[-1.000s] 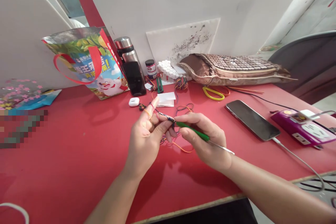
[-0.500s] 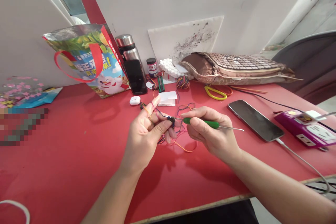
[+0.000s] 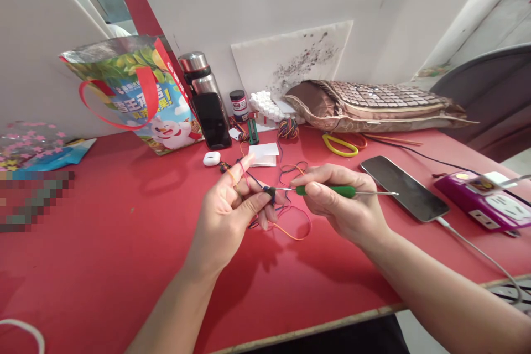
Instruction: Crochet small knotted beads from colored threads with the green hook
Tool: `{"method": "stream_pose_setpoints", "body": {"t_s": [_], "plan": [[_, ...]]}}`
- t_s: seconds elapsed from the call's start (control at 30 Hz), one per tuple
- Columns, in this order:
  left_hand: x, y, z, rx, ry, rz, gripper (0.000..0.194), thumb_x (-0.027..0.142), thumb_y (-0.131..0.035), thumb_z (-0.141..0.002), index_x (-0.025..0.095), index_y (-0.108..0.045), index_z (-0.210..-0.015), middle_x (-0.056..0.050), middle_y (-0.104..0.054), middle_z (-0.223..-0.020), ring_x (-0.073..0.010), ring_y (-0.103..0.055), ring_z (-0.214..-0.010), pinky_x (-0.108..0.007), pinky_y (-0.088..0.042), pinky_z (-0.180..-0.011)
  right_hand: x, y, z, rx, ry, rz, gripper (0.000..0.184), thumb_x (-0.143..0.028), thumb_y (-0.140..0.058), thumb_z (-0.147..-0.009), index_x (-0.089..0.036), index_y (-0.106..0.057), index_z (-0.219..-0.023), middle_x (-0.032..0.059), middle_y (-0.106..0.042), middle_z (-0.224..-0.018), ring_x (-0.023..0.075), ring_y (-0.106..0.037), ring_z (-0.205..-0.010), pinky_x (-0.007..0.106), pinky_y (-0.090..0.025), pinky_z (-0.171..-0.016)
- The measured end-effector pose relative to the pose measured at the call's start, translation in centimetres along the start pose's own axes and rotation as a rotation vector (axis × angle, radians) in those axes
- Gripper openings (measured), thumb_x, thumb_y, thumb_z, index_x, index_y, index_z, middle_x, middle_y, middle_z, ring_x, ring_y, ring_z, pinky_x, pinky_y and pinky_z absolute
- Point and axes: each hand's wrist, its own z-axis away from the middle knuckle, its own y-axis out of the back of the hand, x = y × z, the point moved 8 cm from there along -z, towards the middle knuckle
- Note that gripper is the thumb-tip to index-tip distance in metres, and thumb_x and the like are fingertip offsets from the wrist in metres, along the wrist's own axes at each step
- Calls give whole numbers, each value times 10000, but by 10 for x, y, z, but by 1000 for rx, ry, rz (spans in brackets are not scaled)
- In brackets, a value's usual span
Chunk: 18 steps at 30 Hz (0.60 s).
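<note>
Between the thumb and fingers of my left hand (image 3: 226, 213) is a small dark piece of crochet work (image 3: 270, 194). Multicoloured yarn (image 3: 243, 168) runs over its raised index finger. My right hand (image 3: 344, 199) grips the green handle of a crochet hook (image 3: 332, 191). One thin metal end of the hook points left and reaches the crochet piece; the other sticks out to the right. Whether the tip sits in a loop is too small to tell. Loose pink, orange and dark strands (image 3: 301, 235) hang below and behind the hands onto the red table (image 3: 136, 265).
Behind the hands lie a folded white paper (image 3: 264, 155), a yarn ball (image 3: 287, 129) and a white earphone case (image 3: 212, 159). A dark phone (image 3: 217, 121) leans by a steel flask (image 3: 199, 69) and a printed bag (image 3: 141, 99). Rightwards are yellow-handled scissors (image 3: 340, 146), a charging phone (image 3: 402, 188) and a purple power strip (image 3: 483, 204).
My right hand has moved slightly right with the crochet hook, so more of its metal shaft shows by the crochet piece. My left hand keeps its hold; the view has shifted slightly.
</note>
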Motion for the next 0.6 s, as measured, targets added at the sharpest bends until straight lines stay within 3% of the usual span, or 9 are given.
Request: {"method": "stream_pose_setpoints", "body": {"t_s": [0.2, 0.6], "plan": [[0, -1, 2, -32, 10, 5, 1033, 200, -841, -902, 62, -229, -1724, -15, -763, -769, -125, -683, -577, -216, -539, -528, 0, 5, -2, -12, -22, 24, 223, -407, -911, -848, -191, -857, -829, 11, -643, -640, 77, -387, -472, 270, -355, -439], [-3, -4, 0, -110, 22, 49, 877, 211, -834, -930, 120, -385, -1677, -11, -762, -797, -120, -699, -591, -209, -541, -521, -6, 8, -3, -28, -24, 43, 270, -438, -915, -844, -175, -859, -821, -11, -570, -567, 76, -328, -479, 261, -256, -447]]}}
